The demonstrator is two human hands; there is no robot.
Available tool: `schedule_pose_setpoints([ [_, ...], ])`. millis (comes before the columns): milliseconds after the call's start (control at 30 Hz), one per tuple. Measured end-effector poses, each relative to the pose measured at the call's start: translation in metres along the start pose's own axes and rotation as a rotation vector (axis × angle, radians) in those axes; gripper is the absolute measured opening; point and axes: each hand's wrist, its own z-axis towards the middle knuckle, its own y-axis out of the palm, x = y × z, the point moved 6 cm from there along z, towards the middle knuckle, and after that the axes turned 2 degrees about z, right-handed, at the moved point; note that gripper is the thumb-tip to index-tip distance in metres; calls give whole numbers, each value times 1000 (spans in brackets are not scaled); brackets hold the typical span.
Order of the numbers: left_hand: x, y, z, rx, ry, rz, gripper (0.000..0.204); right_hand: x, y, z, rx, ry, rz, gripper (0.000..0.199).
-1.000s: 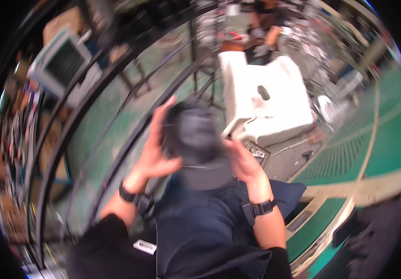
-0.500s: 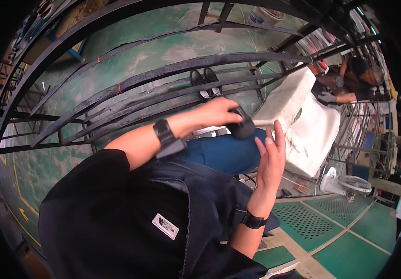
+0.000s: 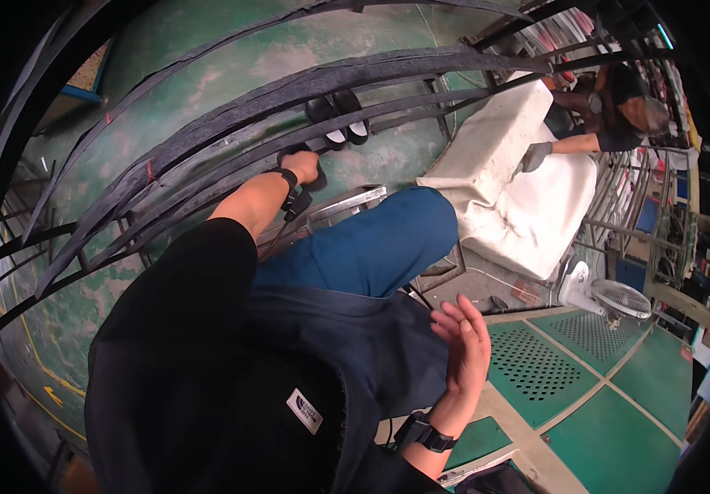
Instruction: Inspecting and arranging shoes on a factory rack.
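My left hand [image 3: 309, 167] reaches out to the far left, close to the dark strips [image 3: 248, 140] lying along the rack's rails. Its fingers are closed around a black object [image 3: 319, 179] that looks like a small roll; the hand covers much of it. My right hand [image 3: 466, 339] is held up over the right side of my lap. Nothing is in it, and its slightly bent fingers are apart. Below the left hand, my leg in blue trousers [image 3: 363, 247] stretches toward a white cloth-covered block [image 3: 495, 148].
A co-worker's grey-gloved hand [image 3: 534, 156] touches the white block. A white fan [image 3: 618, 298] stands beyond green panels [image 3: 536, 366], some of them perforated. Black footwear [image 3: 337, 119] lies past the rail. A metal frame [image 3: 347, 204] sits beside my leg.
My left hand has swung left and away with the black object, from over my knee to the rack. My right hand has dropped lower. The co-worker's gloved hand now rests on the white block.
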Motion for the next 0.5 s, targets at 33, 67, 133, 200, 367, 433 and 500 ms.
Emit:
schedule_pose_setpoints([
  [33,-5,-9,1,52,-71,-55,44,0,-3,-4,24,2,-24,52],
  [67,-23,-9,9,61,-76,-71,54,0,0,-5,15,6,-21,52],
  [133,-34,4,11,14,-40,-83,59,1,6,-7,-11,42,-62,50],
  [200,-30,15,7,-144,117,-117,75,0,13,-7,-34,61,-99,49],
  [367,-16,31,-16,-330,290,-272,73,-15,23,-16,-176,83,-167,46],
  [433,-10,24,-19,-279,381,-185,68,-25,18,-32,-225,80,-276,46],
  [500,-14,14,-19,-261,371,-154,65,-37,4,-49,-216,50,-293,46],
])
